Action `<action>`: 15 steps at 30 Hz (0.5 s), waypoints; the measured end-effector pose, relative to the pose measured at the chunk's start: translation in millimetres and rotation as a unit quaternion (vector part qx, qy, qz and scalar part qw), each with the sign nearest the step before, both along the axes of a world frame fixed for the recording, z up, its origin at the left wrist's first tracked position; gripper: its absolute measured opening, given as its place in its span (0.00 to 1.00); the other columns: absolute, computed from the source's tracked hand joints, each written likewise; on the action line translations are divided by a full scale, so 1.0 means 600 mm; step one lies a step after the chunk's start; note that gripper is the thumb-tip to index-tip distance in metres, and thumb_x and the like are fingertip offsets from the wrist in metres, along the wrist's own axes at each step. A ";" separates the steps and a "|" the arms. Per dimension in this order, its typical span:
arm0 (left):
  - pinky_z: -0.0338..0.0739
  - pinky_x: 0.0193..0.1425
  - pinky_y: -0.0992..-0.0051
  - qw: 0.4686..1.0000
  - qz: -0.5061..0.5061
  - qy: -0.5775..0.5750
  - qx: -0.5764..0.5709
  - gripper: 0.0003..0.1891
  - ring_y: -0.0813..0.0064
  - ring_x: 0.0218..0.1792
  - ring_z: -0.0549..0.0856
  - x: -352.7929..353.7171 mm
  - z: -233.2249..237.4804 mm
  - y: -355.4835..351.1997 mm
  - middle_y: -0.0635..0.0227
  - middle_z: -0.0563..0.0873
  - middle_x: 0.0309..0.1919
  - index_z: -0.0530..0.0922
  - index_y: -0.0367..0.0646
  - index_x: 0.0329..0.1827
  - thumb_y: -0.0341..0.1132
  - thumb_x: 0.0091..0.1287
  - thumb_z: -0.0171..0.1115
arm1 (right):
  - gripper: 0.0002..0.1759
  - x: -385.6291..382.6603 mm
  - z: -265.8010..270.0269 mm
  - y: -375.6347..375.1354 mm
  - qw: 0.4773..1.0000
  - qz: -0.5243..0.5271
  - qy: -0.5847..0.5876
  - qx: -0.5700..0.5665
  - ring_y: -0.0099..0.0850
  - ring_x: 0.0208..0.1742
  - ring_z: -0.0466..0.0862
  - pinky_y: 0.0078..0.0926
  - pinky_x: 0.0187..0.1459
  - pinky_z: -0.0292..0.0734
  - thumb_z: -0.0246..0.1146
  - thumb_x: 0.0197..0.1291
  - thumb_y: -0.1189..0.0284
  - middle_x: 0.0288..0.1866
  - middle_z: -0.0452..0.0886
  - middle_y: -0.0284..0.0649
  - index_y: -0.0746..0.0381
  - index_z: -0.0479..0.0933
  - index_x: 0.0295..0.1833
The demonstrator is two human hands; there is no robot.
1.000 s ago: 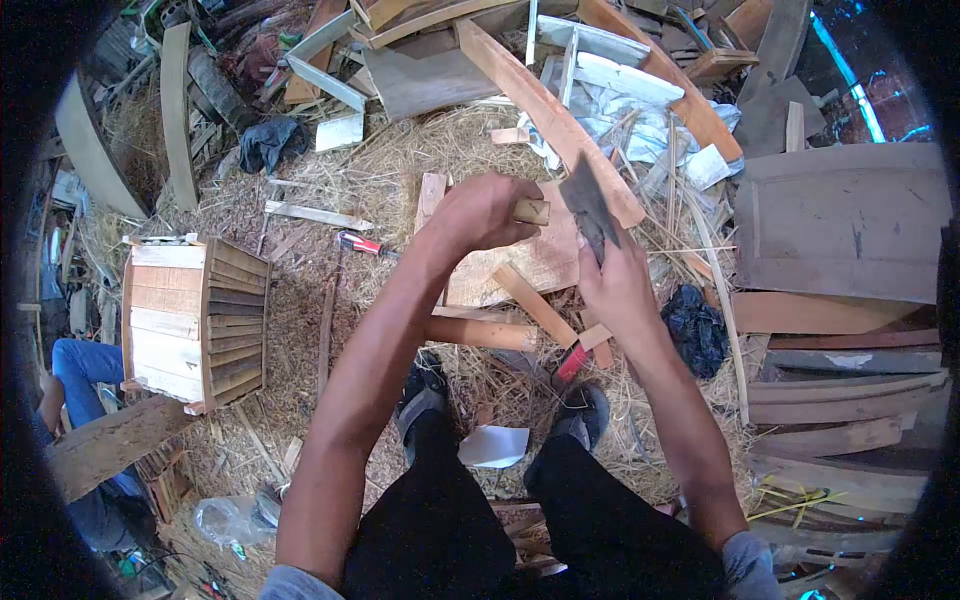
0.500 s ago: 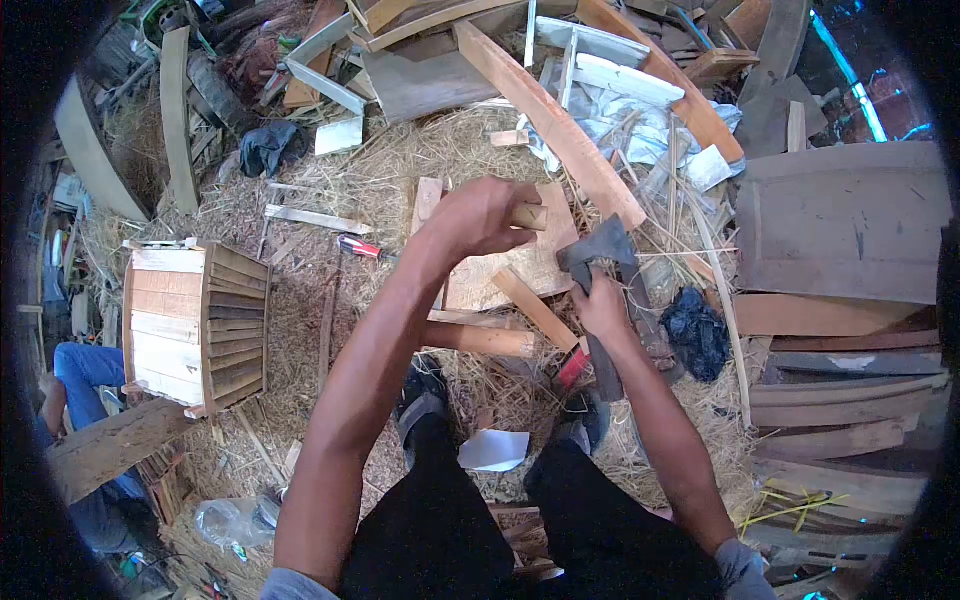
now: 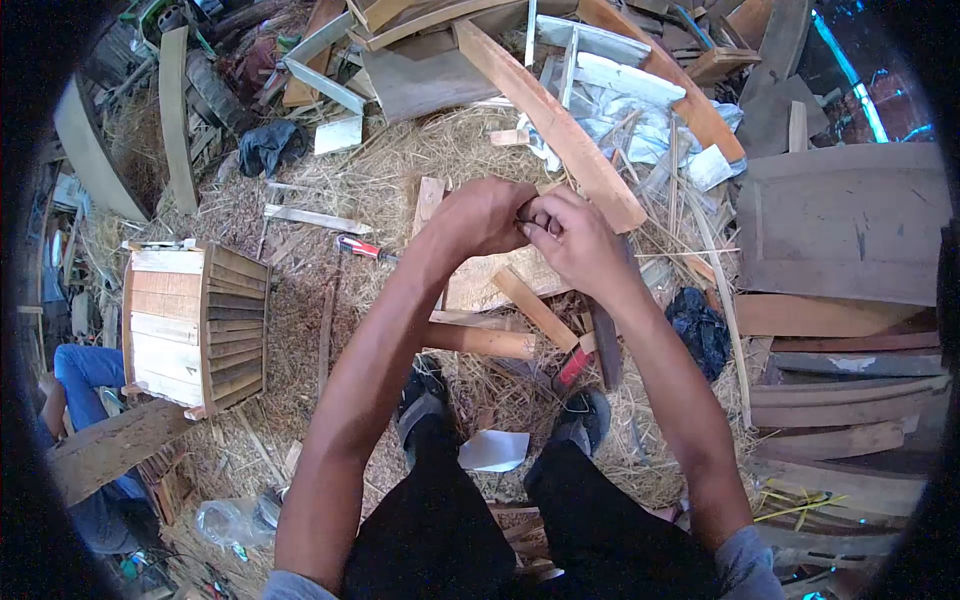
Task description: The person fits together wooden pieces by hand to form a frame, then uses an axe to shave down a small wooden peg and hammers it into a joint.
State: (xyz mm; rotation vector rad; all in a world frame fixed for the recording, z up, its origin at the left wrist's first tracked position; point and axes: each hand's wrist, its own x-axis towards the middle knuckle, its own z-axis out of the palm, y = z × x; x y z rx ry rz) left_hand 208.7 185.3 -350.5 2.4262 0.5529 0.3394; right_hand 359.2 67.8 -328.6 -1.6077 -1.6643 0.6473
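Note:
My left hand (image 3: 490,215) is closed above the pale wooden board (image 3: 480,285), and whatever it grips is hidden. Against its fingertips, my right hand (image 3: 572,238) is bent into a pinch; what is between its fingers is too small to make out. Below my right wrist a dark handle (image 3: 605,350) lies on the straw, its upper end covered. A narrow wood strip (image 3: 535,308) leans across the board, close to a red-handled tool (image 3: 574,366). A round wooden piece (image 3: 480,340) lies in front of the board.
A slatted wooden crate (image 3: 168,325) stands at left, near another person's blue-clad leg (image 3: 85,375). A red screwdriver (image 3: 358,246) lies on the straw. Long planks (image 3: 850,400) are stacked at right, beside a black plastic bag (image 3: 697,330). White paper (image 3: 494,451) lies between my feet.
My right hand has let go of the hatchet and moved up and left to meet my left hand. The wooden block that showed in my left hand is now hidden.

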 end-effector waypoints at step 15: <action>0.79 0.36 0.58 0.999 -0.005 0.022 -0.041 0.18 0.48 0.31 0.86 -0.003 0.011 -0.007 0.55 0.86 0.29 0.80 0.41 0.41 0.35 0.50 0.78 | 0.09 0.041 -0.028 0.005 0.994 0.076 0.075 0.011 0.25 0.34 0.74 0.26 0.39 0.73 0.73 0.58 0.78 0.34 0.74 0.34 0.65 0.80 0.41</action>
